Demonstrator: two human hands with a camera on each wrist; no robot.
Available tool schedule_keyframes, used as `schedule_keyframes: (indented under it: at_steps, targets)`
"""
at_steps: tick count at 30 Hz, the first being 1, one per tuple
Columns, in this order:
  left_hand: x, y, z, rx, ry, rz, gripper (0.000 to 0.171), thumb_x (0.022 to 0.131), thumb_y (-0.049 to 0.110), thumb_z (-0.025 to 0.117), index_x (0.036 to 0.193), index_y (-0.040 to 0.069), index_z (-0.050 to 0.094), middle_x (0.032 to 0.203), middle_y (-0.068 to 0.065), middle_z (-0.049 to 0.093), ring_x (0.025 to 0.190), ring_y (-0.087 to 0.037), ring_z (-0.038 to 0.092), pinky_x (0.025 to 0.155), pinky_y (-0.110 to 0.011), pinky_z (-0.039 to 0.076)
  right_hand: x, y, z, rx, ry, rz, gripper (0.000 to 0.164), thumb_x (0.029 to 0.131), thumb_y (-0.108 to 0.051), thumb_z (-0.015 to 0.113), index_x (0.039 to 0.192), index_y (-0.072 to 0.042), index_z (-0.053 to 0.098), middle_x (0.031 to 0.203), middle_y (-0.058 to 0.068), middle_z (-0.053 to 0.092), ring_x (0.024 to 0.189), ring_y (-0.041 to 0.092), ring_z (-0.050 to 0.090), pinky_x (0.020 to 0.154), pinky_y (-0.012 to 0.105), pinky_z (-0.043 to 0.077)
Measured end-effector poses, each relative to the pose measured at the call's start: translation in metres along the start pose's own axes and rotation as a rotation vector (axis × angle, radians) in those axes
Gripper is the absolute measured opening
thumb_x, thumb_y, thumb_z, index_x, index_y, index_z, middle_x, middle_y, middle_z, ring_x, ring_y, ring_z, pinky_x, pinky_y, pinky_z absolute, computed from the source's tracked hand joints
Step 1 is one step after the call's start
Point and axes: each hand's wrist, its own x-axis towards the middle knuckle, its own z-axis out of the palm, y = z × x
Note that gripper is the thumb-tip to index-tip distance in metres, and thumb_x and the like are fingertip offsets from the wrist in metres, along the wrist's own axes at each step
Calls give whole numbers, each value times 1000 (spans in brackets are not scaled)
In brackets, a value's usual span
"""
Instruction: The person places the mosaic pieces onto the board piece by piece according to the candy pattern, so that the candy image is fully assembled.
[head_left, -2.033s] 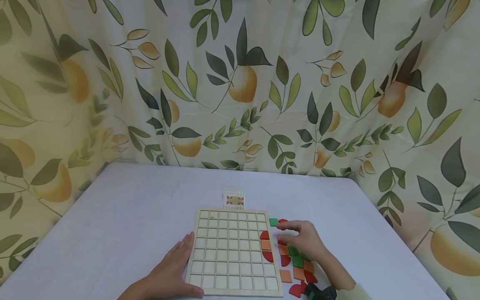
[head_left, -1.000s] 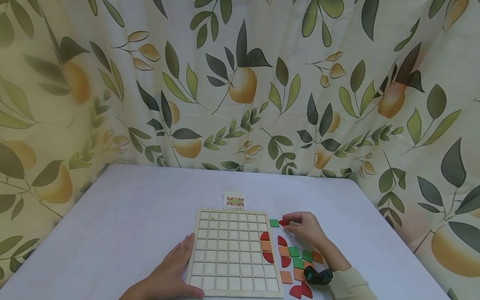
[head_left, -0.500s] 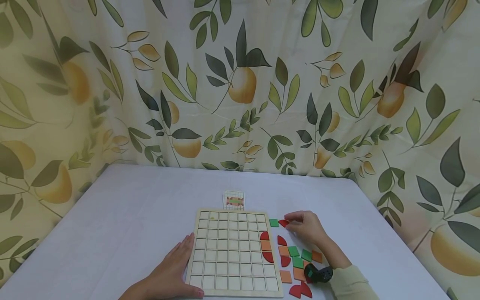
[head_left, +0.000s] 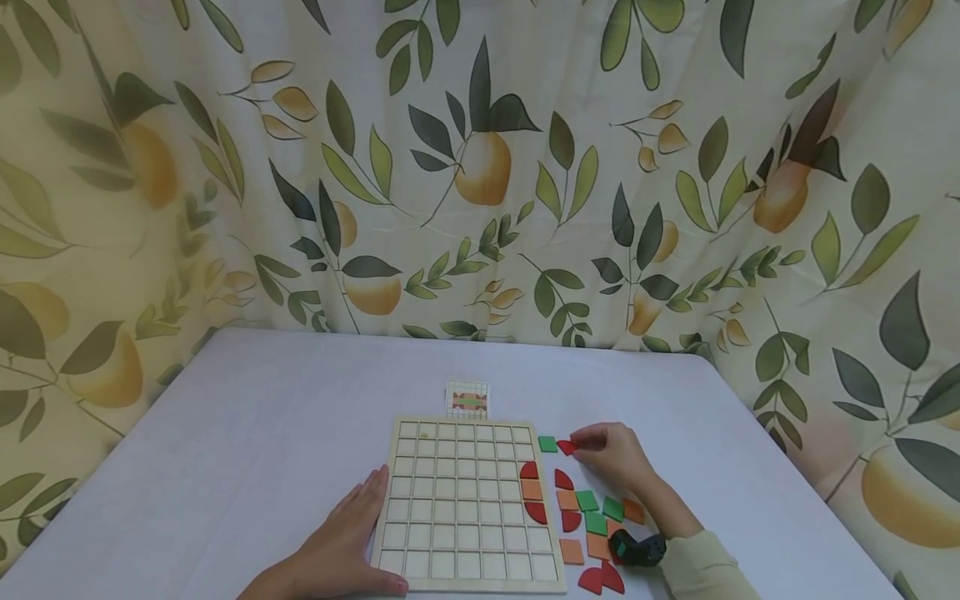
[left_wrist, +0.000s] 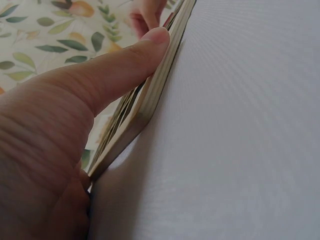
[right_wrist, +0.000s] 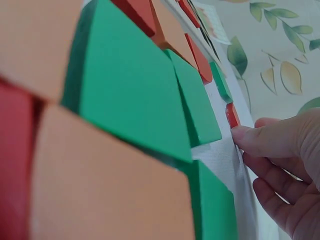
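A wooden grid board (head_left: 465, 586) lies on the table. My left hand (head_left: 337, 533) rests along its left side with straight fingers, the thumb on the near rim; the left wrist view shows that thumb (left_wrist: 145, 55) pressing the edge. Two red quarter-circle tiles (head_left: 529, 471) with an orange square tile (head_left: 531, 490) between them sit in the board's right column. Beyond the board's right side, my right hand (head_left: 611, 454) pinches a red quarter-circle tile (head_left: 566, 447) between thumb and index finger, at table level. A green square tile (head_left: 548, 444) lies just left of it.
Several loose orange, green and red tiles (head_left: 596, 523) lie right of the board, partly under the black wrist device (head_left: 636, 548). A small pattern card (head_left: 468, 399) lies against the board's far edge. A patterned curtain (head_left: 480, 175) hangs behind the table.
My right hand has shifted slightly away and right from over the loose tiles, taken hold of the far red tile and turned it. My left hand and the board have stayed put.
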Motion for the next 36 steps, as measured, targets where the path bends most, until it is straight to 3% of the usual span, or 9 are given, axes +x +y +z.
schedule_keyframes:
  at_steps: [5,11,14,20,27,31,36]
  targets:
    - [0,0,0,-2,7,10,129,59,72,66,144,-6,8,150,-20,11,137,-31,10,99,-9,-11,-1,-1,0,-6,5,7,19,79,-3,70,98,-4,70,95,6,66,90,21,59,79,36,52]
    - [0,0,1,-2,16,26,129,60,71,66,144,-7,8,150,-21,11,137,-33,10,104,-30,1,-5,-1,1,-5,18,7,18,79,-3,71,97,-4,71,94,6,67,89,21,60,77,36,52]
    - [0,-1,1,4,20,31,129,60,72,66,144,-7,8,149,-22,12,137,-33,10,103,-34,3,-7,-2,2,-14,21,-5,18,78,-5,72,97,-4,71,92,5,67,86,20,60,76,36,53]
    - [-1,-1,1,5,14,26,129,60,72,66,144,-6,7,150,-20,11,137,-32,10,103,-32,2,-12,-3,2,-29,34,1,19,78,-8,73,96,-4,70,90,4,66,82,18,59,73,34,54]
    - [-1,-3,1,15,18,23,129,59,74,64,144,-6,9,150,-20,11,137,-30,9,100,-10,-10,-10,-8,4,-59,5,-25,25,76,-5,74,101,-6,70,97,4,66,93,22,57,78,38,52]
    - [0,-4,2,20,22,25,129,59,74,65,144,-6,9,150,-20,11,137,-30,10,99,-8,-11,-6,-11,5,-54,-39,-51,26,76,-3,73,102,-7,70,99,3,66,98,22,56,82,40,50]
    - [0,-4,2,23,15,21,129,60,74,64,144,-6,9,150,-19,11,137,-29,9,99,-9,-11,-4,-11,6,-48,-58,-48,26,76,-2,73,101,-7,70,97,2,66,91,19,57,79,37,51]
